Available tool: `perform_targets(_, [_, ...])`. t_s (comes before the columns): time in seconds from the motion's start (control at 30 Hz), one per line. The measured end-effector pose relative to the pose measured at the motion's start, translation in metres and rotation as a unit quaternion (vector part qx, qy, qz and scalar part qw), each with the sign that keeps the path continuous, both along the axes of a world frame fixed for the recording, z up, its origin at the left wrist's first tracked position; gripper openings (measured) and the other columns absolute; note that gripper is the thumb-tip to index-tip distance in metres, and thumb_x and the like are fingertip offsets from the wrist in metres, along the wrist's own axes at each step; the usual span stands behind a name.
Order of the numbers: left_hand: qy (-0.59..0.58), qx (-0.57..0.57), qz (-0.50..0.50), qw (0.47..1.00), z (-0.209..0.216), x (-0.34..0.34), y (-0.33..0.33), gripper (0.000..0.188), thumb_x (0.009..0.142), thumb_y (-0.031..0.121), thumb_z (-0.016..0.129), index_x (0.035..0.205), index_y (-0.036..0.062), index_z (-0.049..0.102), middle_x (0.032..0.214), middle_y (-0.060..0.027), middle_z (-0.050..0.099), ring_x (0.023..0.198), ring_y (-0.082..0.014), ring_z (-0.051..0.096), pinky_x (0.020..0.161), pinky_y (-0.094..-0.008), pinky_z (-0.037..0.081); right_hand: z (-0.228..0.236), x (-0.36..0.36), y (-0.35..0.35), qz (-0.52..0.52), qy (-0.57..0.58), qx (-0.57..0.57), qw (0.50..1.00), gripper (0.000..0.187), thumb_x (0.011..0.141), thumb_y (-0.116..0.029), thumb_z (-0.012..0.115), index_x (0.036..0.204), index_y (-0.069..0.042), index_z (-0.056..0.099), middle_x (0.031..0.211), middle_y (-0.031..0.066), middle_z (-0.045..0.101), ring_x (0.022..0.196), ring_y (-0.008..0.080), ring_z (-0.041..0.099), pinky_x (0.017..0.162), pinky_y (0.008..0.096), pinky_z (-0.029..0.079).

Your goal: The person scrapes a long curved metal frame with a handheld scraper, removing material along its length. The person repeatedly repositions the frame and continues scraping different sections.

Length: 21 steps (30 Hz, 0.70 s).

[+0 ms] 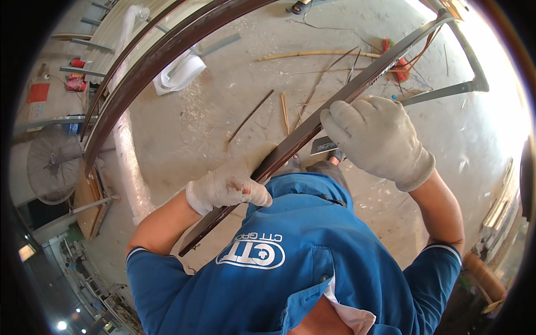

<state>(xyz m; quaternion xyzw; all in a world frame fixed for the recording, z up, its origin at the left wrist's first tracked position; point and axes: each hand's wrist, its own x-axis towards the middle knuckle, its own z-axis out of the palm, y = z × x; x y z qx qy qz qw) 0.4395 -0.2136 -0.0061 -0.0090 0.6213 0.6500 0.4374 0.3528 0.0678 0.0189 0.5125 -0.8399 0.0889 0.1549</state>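
A long, narrow dark brown bar (296,139) slants across in front of my body, from lower left to upper right. My left hand (237,187), in a pale work glove with a reddish-brown stain, grips it near its lower end, thumb on the near side. My right hand (374,139), gloved too, is closed into a fist against the bar's right edge, further up. Just below this fist shows a flat dark piece with white lettering (324,146). Whether the fist holds that piece is hidden.
Long curved brown strips (134,84) arch across the upper left, near a plastic-wrapped roll (128,162) and a standing fan (53,162). Thin sticks (251,115) and scraps litter the concrete floor. A grey metal frame (474,67) stands at upper right. Stacked boards (499,201) lie far right.
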Motion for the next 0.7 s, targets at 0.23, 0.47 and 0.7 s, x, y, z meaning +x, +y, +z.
perform_targets(0.23, [0.102, -0.026, -0.004, 0.994, -0.011, -0.008, -0.016, 0.085, 0.071, 0.034, 0.081, 0.137, -0.0045, 0.043, 0.100, -0.0091, 0.060, 0.090, -0.0160, 0.060, 0.081, -0.0304, 0.050, 0.014, -0.013, -0.015, 0.038, -0.039, 0.044, 0.998, 0.017, 0.076, -0.009, 0.068, 0.091, -0.003, 0.061, 0.065, 0.0058, 0.056, 0.060, 0.0234, 0.062, 0.054, 0.0352, 0.052])
perform_targets(0.47, [0.100, 0.036, -0.012, 0.994, -0.010, -0.020, -0.020, 0.082, 0.072, 0.031, 0.080, 0.136, -0.0026, 0.042, 0.086, -0.0047, 0.058, 0.078, -0.0123, 0.056, 0.075, -0.0287, 0.047, 0.009, -0.018, -0.025, 0.043, -0.012, 0.018, 0.999, 0.016, 0.075, -0.004, 0.066, 0.090, -0.001, 0.060, 0.065, 0.0061, 0.055, 0.057, 0.0230, 0.059, 0.051, 0.0345, 0.050])
perform_targets(0.7, [-0.001, 0.084, 0.033, 0.996, -0.009, -0.021, -0.021, 0.069, 0.067, 0.013, 0.076, 0.131, 0.0014, 0.052, 0.071, 0.0037, 0.047, 0.061, -0.0053, 0.045, 0.058, -0.0229, 0.041, 0.004, -0.019, -0.028, 0.024, -0.017, 0.030, 0.999, 0.021, 0.073, -0.006, 0.067, 0.092, -0.001, 0.062, 0.074, 0.0059, 0.057, 0.060, 0.0233, 0.060, 0.055, 0.0356, 0.051])
